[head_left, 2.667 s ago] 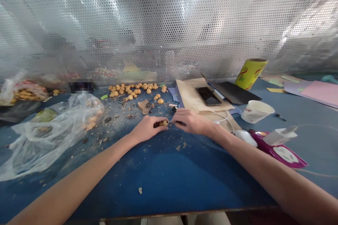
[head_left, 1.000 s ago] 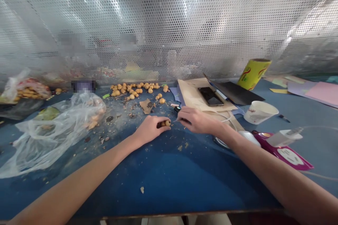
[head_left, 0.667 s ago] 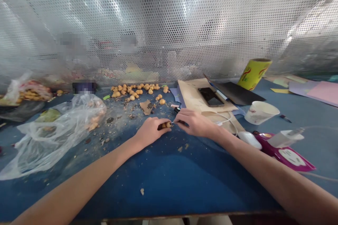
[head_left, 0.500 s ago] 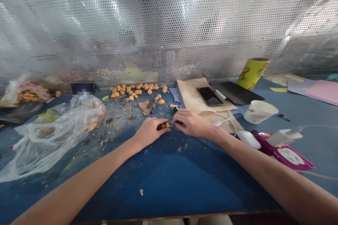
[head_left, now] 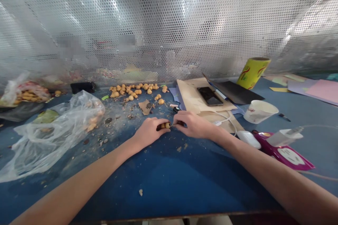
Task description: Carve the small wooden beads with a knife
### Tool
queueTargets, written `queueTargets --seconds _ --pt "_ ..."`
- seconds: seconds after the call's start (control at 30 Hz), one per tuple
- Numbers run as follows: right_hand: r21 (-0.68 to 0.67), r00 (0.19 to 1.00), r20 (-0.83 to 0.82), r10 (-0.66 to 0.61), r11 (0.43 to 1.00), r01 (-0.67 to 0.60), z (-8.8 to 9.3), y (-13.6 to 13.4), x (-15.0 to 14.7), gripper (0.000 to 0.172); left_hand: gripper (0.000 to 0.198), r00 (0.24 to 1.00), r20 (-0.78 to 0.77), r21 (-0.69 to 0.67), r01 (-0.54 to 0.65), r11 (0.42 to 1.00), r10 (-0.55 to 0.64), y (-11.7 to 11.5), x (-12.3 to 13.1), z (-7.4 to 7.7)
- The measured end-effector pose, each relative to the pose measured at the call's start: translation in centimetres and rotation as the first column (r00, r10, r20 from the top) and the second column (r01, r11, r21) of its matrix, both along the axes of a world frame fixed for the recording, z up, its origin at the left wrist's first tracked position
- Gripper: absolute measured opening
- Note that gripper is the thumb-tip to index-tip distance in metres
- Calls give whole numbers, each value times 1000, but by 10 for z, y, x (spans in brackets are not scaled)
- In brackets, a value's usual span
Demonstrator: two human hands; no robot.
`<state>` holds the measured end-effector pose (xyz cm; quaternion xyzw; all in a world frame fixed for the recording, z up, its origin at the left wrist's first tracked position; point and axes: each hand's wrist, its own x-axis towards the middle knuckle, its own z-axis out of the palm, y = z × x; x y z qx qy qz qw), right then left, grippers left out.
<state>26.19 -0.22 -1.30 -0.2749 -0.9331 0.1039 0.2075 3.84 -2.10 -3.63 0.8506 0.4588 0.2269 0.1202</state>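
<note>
My left hand (head_left: 150, 130) is shut around a small tan gourd-shaped bead (head_left: 165, 125), which sticks out past the fingertips. My right hand (head_left: 191, 125) pinches a small dark-handled tool (head_left: 181, 123), mostly hidden by the fingers. Its tip is at the bead. Both hands rest just above the worn blue tabletop (head_left: 169, 179). Further back lies a scattered heap of similar tan beads (head_left: 132, 89), amid crumbs and debris.
A crumpled clear plastic bag (head_left: 44, 140) lies left of my hands. To the right are a phone (head_left: 210, 96) on brown paper, a white paper cup (head_left: 260, 111), a white computer mouse (head_left: 248, 139) and a yellow roll (head_left: 252, 72). Perforated metal mesh (head_left: 169, 31) stands behind the table.
My hands have drawn closer together, and the tip of the tool now meets the bead in my left hand. The heap and other objects have not moved.
</note>
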Motion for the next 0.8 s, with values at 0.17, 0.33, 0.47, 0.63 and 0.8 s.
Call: queueTargets --seconds 0.17,0.33,0.47,0.63,0.8 --pt "139 998 29 56 988 -60 1 2 0 17 31 1000 -2 7 16 1000 -16 0 0 1" --pt "211 1000 -17 15 978 -11 2 4 3 18 31 1000 0 -14 7 1000 -7 0 1 3" --pt "82 987 -151 -57 994 70 -5 3 -2 13 31 1000 16 -14 22 1000 -21 0 1 3" --pt "-87 969 -213 -124 990 108 -9 4 -7 12 33 999 33 -25 16 1000 -15 1 0 2" --pt "-95 965 -198 -174 983 157 -7 -1 -10 17 31 999 28 -25 28 999 -27 1 0 2"
